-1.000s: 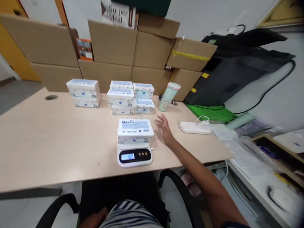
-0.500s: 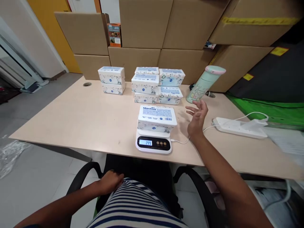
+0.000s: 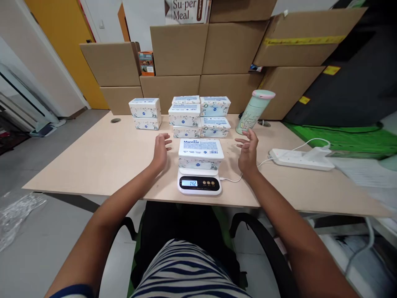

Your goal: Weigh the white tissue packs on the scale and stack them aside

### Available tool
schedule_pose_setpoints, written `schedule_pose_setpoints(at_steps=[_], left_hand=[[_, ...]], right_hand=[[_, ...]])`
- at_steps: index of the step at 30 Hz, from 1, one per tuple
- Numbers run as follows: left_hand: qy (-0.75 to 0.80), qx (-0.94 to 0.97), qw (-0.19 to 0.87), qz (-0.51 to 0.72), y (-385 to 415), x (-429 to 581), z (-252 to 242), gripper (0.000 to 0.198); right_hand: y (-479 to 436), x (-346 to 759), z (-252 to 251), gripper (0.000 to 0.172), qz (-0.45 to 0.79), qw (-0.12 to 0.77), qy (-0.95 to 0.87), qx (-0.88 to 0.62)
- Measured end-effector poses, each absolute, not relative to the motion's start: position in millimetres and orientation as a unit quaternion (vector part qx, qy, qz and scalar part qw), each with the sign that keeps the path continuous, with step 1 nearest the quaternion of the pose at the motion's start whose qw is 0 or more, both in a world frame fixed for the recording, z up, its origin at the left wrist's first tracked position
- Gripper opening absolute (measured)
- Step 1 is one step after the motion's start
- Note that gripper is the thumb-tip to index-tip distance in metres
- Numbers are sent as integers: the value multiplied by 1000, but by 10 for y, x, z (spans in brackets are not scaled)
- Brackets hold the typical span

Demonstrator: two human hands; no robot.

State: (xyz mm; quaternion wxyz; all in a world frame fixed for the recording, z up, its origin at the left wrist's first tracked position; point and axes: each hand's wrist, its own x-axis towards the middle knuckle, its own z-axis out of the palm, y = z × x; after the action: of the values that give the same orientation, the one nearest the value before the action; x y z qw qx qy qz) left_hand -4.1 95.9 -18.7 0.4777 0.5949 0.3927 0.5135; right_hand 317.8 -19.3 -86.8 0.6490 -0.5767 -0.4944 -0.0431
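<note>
Nearest, at the desk's front edge, a white digital scale (image 3: 199, 190) reads 142. On it sits a white Manhua tissue pack (image 3: 201, 154), lying flat, its long axis left to right, printed top up and lettering facing the wearer. Left hand (image 3: 161, 152) and right hand (image 3: 248, 154) flank it, both empty, fingers parted and loosely bent inward, near the pack but not touching. Beyond stand stacked tissue packs (image 3: 185, 116) and a mint-green tumbler (image 3: 253, 112); behind them, cardboard boxes (image 3: 179, 51).
</note>
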Motion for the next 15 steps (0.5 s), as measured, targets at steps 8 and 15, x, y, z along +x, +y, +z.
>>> schedule_pose_setpoints(at_steps=[8, 15], left_hand=[[336, 587, 568, 468, 1382, 258, -641, 68], [351, 560, 574, 483, 1485, 307, -681, 78]], right_hand=[[-219, 3372, -924, 91, -70, 660, -436, -608], [-257, 3498, -938, 95, -71, 646, -432, -626]])
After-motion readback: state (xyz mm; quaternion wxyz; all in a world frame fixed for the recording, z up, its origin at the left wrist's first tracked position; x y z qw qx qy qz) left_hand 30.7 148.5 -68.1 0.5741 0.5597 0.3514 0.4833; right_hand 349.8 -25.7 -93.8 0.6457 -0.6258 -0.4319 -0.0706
